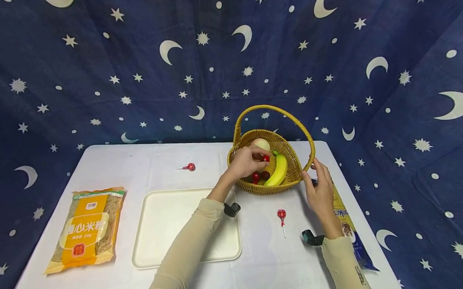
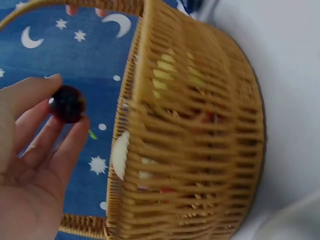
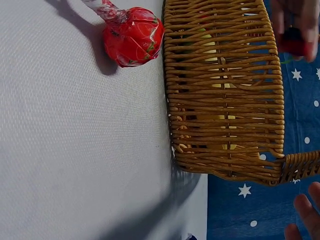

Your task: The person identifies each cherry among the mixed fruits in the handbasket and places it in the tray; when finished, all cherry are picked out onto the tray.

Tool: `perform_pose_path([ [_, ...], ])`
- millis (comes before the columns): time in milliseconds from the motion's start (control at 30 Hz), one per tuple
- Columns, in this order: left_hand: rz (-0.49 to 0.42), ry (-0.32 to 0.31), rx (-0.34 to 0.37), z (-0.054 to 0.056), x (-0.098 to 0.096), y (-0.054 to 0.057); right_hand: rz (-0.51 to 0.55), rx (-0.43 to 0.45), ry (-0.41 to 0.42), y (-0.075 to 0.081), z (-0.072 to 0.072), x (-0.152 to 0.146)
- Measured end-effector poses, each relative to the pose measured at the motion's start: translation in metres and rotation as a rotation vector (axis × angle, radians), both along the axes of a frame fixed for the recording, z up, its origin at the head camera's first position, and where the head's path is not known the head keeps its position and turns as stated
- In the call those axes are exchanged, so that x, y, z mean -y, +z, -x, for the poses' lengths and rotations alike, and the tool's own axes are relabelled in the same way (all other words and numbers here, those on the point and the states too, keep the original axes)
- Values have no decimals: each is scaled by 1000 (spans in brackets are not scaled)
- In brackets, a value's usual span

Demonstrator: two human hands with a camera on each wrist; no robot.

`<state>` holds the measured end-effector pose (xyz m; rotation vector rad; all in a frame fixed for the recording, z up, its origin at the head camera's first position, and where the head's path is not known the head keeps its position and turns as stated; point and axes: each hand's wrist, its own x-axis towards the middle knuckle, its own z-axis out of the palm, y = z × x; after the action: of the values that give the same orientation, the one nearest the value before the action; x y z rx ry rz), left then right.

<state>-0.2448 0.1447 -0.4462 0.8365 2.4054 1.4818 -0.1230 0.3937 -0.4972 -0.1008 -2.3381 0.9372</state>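
Basically, nearest me on the table (image 1: 257, 268) is the white tray (image 1: 167, 227), its right side partly blocked by my left forearm. Noodle bag (image 1: 84, 228) lies left of it; blue-yellow bag (image 1: 348, 223) on the right is half behind my right arm, label mostly unreadable. One lollipop (image 1: 281, 213) lies in front of the basket (image 1: 258, 189), another (image 1: 191, 166) beyond the tray. Hands are apart: left hand (image 1: 248, 162) pinches a small dark-red fruit (image 2: 67, 104) above the basket's mouth, presumably fingertips only to clear the rim. Right hand (image 1: 321, 192) has fingers extended at the handle's base, likely steadying; can't tell how firmly. Inside: banana (image 1: 279, 169), pale round fruit (image 1: 261, 143) partly covered, more red ones. Star-and-moon curtain (image 1: 203, 88) behind.
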Motion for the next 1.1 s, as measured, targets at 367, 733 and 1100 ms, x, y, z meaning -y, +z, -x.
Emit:
perform_pose_path([
  [367,-292,42,29,-29,27,14,0,7,11,-2,3,3],
  [733,-488,171,12,-72,94,18,2,0,-2,-3,1,4],
  [1100,-513,414,-133,-113,186,17,1,9,-8,0,0,6],
])
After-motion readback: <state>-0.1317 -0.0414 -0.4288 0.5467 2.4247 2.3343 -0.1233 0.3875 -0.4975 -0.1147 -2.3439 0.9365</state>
